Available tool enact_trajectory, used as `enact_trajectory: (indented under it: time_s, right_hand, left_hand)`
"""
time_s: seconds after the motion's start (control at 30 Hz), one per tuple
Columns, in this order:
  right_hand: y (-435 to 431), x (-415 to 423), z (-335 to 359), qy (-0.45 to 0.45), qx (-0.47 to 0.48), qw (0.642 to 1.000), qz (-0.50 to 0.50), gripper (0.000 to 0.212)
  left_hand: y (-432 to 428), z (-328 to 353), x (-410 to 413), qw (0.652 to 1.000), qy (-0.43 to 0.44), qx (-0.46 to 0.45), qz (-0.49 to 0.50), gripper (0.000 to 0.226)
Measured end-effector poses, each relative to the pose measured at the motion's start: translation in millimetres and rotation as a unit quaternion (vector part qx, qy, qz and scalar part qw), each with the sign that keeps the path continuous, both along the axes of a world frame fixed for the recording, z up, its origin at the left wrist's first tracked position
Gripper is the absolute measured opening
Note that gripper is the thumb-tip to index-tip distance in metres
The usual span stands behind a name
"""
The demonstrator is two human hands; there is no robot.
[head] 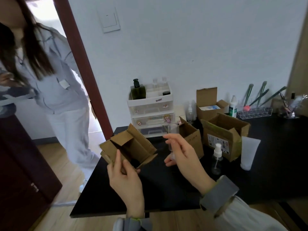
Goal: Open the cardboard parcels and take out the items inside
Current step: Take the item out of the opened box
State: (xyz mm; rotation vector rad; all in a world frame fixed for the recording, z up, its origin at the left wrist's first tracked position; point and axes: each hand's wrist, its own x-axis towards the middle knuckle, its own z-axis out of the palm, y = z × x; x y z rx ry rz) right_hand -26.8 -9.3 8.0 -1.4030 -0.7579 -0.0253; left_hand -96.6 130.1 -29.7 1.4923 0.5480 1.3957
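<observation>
The left hand [125, 179] holds a small cardboard parcel [129, 146] above the near left part of the black tabletop [166, 184], its grip closed on the parcel's lower edge with thumb and fingers pinching the cardboard. The parcel is tilted, its flaps spread and its open mouth facing up and to the right; the inside looks dark and what it holds cannot be made out. The right hand [181, 155] is closed around a clear spray bottle [172, 140], which stands roughly upright in the grip with its long axis near vertical and its clear cap uppermost, just right of the parcel. Behind the right hand an open brown box [191, 137] stands on the tabletop, contents hidden. To its right a larger open box [223, 135] with a printed label on its front shows no visible contents from here. Farther back, a third open box [210, 105] holds something white and light blue. A second spray bottle [217, 158] with a white pump stands upright in front of the labelled box, and a white tube [249, 152] stands beside it. A white drawer organiser [150, 110] against the wall carries a dark green pump bottle [138, 90] in its top tray.
</observation>
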Motion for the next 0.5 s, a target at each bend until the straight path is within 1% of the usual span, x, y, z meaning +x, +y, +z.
enact_trajectory:
  time_s: [0.07,0.1,0.13,0.17,0.23,0.33,0.4,0.5]
  right_hand:
    - [-3,8,1,0.118,0.018,0.989,0.086,0.025]
    - [-4,11,1,0.174,0.019,0.977,0.119,0.029]
    - [-4,13,0,0.216,0.012,0.966,0.141,0.034]
    - [-4,15,-2,0.236,-0.001,0.961,0.147,0.036]
    - [-4,15,-9,0.231,-0.046,0.963,0.128,0.038]
    - [-4,12,-20,0.155,-0.175,0.971,0.058,0.036]
    - [-3,14,-26,0.136,-0.255,0.957,0.019,0.032]
    - [-1,15,-33,0.130,-0.342,0.931,0.000,0.028]
  left_hand:
    - [0,-2,0,1.000,0.010,0.005,0.006,0.040]
    - [0,-2,1,1.000,0.013,0.006,0.008,0.040]
    - [0,-3,1,1.000,0.016,0.006,0.008,0.040]
    - [0,-3,2,1.000,0.019,0.005,0.008,0.039]
    - [-1,-3,3,1.000,0.026,0.006,0.010,0.040]
    - [-4,-3,4,0.999,0.035,0.006,0.001,0.041]
    - [-5,-1,4,0.999,0.045,0.015,-0.002,0.041]
    - [-9,3,4,0.999,0.048,0.014,-0.021,0.042]
